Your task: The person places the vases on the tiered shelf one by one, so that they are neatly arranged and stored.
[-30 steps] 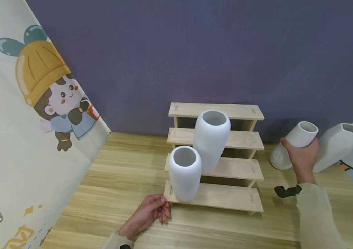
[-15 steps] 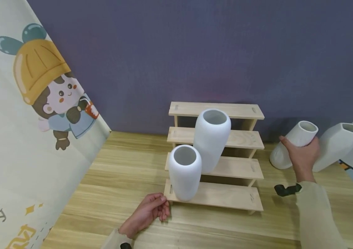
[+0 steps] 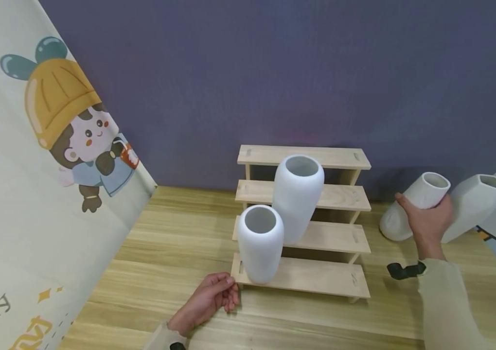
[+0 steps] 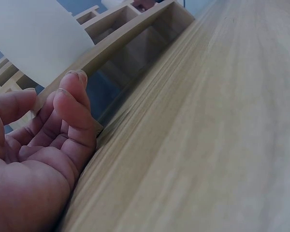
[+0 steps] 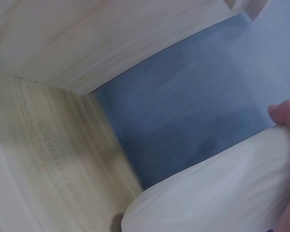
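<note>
On wooden table (image 3: 178, 218), shelf (image 3: 322, 278) is pinched at corner by loosely curled left hand (image 3: 214, 293), likely for steadiness; tapered vase (image 3: 425, 197) is gripped below rim by right hand (image 3: 432, 226).

The table (image 3: 165, 243) carries a tapered vase (image 3: 423, 197), an angular vase (image 3: 477, 204) and a stepped stand (image 3: 313, 277) holding two vases (image 3: 298, 199).

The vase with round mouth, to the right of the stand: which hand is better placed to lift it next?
The right, I would say. The right hand grips this vase, while the left hand is at the near left corner of the stand, on the opposite side.
</note>
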`<state>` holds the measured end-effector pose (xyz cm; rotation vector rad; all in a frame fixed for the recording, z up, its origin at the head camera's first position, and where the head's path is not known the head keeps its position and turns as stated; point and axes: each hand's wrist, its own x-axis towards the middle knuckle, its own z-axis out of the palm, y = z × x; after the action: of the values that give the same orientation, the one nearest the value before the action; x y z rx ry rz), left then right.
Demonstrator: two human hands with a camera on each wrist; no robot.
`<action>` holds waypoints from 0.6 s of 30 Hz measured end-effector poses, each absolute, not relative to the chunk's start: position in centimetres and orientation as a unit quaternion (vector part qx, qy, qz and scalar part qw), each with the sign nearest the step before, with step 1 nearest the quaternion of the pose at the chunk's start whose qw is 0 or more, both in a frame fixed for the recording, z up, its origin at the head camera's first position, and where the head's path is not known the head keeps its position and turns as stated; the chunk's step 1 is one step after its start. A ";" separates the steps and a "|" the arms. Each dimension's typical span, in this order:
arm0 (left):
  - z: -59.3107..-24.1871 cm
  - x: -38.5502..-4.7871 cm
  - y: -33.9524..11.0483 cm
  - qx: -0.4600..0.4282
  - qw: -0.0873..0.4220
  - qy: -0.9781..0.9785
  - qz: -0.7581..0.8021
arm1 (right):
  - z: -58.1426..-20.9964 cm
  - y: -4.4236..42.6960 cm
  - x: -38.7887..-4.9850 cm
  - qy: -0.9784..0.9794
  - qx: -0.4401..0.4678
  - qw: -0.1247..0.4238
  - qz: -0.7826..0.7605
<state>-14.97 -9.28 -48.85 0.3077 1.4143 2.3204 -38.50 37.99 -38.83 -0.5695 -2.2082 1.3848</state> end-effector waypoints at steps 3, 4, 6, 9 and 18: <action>-48.8 -15.0 -9.3 0.113 0.201 0.505 0.832 | -38.3 37.9 -38.3 -0.809 -0.210 0.226 0.501; -48.8 -15.0 -9.2 0.114 0.200 0.506 0.831 | -38.1 37.9 -38.2 -0.811 -0.213 0.223 0.498; -48.8 -15.0 -9.2 0.112 0.201 0.506 0.831 | -37.7 37.8 -37.9 -0.815 -0.222 0.211 0.492; -48.8 -15.0 -9.3 0.111 0.203 0.505 0.831 | -37.4 37.7 -37.6 -0.820 -0.232 0.198 0.484; -48.8 -15.0 -9.3 0.111 0.207 0.503 0.832 | -37.1 37.7 -36.8 -0.825 -0.227 0.206 0.474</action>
<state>-14.96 -9.35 -48.79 0.3092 1.3998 2.3171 -36.79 37.75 -37.08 -0.6335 -2.2996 1.3208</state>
